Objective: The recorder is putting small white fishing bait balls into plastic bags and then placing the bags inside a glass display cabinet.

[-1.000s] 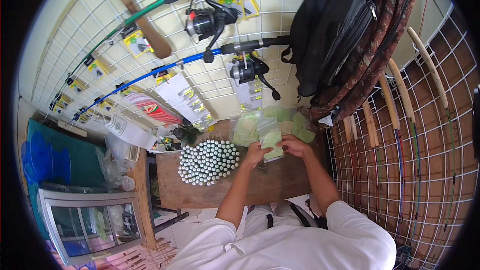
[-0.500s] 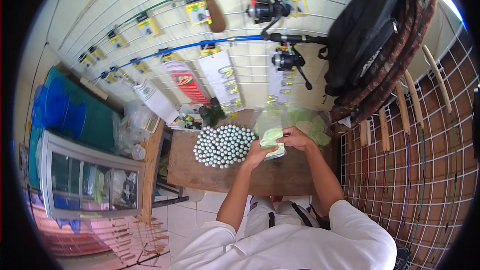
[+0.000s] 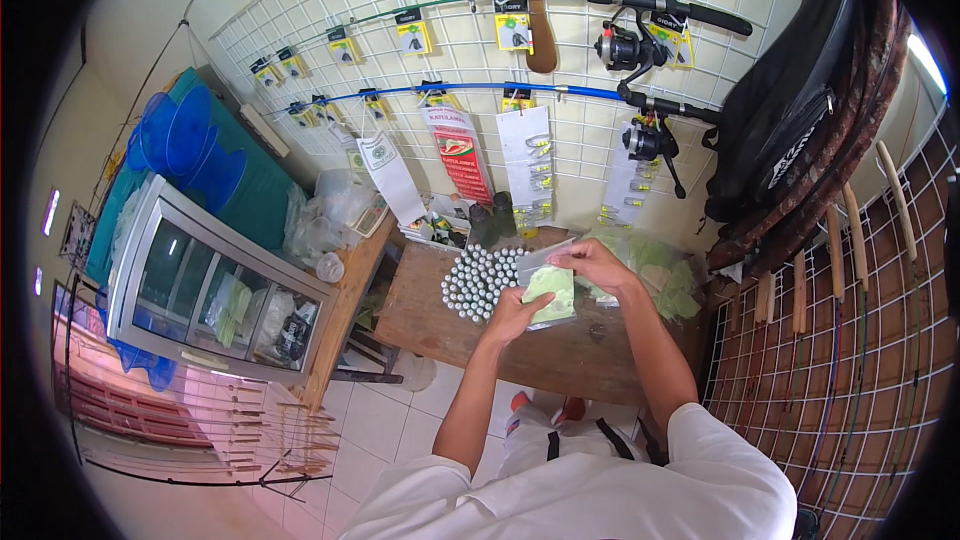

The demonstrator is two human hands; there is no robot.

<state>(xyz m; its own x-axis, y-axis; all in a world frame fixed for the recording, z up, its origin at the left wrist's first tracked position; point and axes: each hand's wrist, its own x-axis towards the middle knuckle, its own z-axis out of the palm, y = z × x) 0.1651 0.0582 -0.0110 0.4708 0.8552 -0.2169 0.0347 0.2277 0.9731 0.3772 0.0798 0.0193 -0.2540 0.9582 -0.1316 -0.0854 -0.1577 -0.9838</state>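
Over the wooden table (image 3: 430,285) I hold a clear plastic bag (image 3: 536,259) with pale green, leaf-like sheets (image 3: 558,290) inside. My left hand (image 3: 513,316) is closed on its lower left side, thumb lying across the green part. Up at the bag's upper right edge, my right hand (image 3: 592,265) pinches the plastic between thumb and fingers. Just left of the bag stands a cluster of small round silver-white-topped pieces (image 3: 480,285); my left hand partly covers its near right side. More pale green sheets (image 3: 668,288), partly under clear plastic, lie behind my right forearm.
Fishing rods with reels (image 3: 622,48) hang on a white wire grid at the back, with carded tackle packs (image 3: 526,165). Black and camouflage rod bags (image 3: 780,130) hang at right beside another grid. A glass-fronted cabinet (image 3: 225,285) stands left, near blue baskets (image 3: 185,145).
The view has turned, so the scene sits farther right. My right hand has shifted from the bag's side up to its top edge. My left hand keeps its hold.
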